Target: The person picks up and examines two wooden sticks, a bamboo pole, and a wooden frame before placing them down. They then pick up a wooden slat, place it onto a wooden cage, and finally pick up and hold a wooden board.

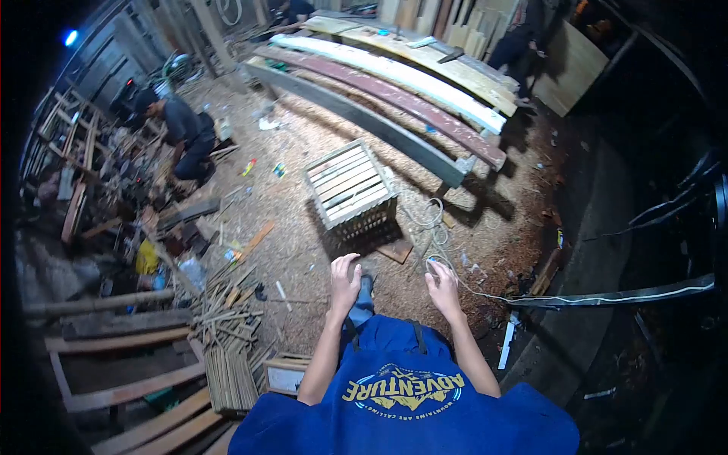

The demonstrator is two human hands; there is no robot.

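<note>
While thin brown wooden sticks [231, 371], too tangled to count, lie at the left, the left hand [346, 287] hangs with its fingers open and loosely curved. Just past it, one box-shaped crate of pale wooden slats [350, 178] stands on shaving-strewn ground [284, 205], its contents indistinct. Beyond are at least four long planks [394, 97], one maroon, one white. The right hand [442, 287], fingers bent but open, hovers near a looped pale cable [441, 212].

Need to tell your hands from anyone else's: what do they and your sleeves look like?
The left hand and right hand are ungloved, with no watch visible. The loose sleeves are short and blue, matching the shirt.
</note>
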